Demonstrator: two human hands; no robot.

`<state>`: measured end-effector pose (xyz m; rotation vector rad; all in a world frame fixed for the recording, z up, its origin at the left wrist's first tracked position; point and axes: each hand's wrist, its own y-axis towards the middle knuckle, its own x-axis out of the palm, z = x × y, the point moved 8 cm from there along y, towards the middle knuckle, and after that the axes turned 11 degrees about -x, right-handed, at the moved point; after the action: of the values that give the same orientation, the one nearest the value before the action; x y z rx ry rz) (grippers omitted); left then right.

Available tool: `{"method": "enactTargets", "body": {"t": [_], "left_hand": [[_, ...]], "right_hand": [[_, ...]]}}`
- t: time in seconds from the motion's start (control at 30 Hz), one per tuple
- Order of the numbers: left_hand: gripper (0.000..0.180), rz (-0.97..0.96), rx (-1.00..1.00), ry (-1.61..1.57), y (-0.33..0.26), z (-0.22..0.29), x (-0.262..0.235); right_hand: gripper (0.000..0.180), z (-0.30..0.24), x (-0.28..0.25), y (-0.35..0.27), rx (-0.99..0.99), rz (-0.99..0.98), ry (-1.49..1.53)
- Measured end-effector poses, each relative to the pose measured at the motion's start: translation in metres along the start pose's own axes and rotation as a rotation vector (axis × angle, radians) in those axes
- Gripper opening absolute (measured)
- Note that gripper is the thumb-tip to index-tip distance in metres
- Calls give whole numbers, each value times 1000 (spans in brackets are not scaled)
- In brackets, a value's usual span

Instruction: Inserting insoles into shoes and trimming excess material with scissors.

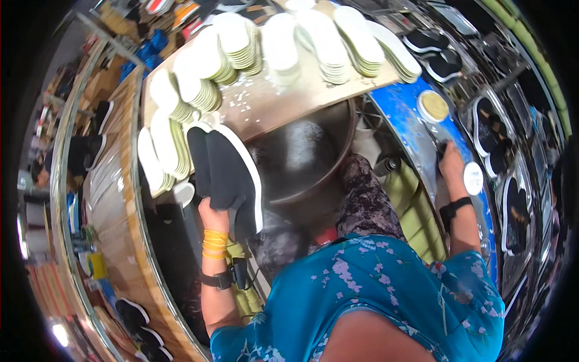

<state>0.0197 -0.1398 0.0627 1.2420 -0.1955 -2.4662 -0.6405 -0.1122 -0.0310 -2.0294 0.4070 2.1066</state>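
My left hand (212, 211) grips two black shoe soles with white edges (226, 175), held upright in front of me over my lap. My right hand (449, 164) is stretched out to the right and rests on the blue edge (404, 111) of a work surface, closed on a small dark object (441, 149) that I cannot identify. A round tin with a yellowish top (433, 106) sits just beyond that hand, and a small white round lid (473, 178) lies beside my right wrist.
Stacks of pale white soles (325, 42) fan out across a wooden board (271, 102) ahead. A large dark metal basin (301, 157) sits under the board. Black soles in shiny trays (491, 130) line the right side. More black soles (136, 314) lie lower left.
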Motion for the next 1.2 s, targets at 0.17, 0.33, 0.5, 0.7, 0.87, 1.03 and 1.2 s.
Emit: {"method": "enactTargets", "body": {"t": [0.17, 0.33, 0.5, 0.7, 0.87, 1.03, 1.2], "left_hand": [[15, -252, 70, 71, 0, 6, -21], [19, -365, 139, 99, -7, -8, -37], [22, -349, 248, -56, -15, 8, -47], [29, -523, 311, -52, -31, 29, -56], [27, -564, 208, -164, -45, 40, -68], [13, -632, 332, 23, -53, 9, -45], [21, -430, 358, 12, -40, -19, -39]], "right_hand": [[57, 30, -7, -6, -50, 95, 42], [76, 27, -45, -25, 36, 193, 658], [46, -150, -67, -35, -83, -436, 1656], [51, -348, -132, -71, -1105, -240, 1056], [52, -385, -153, -88, -1265, -175, 856], [50, -363, -108, -94, -1131, -277, 719], [57, -332, -88, -109, -1036, -477, 812]]}}
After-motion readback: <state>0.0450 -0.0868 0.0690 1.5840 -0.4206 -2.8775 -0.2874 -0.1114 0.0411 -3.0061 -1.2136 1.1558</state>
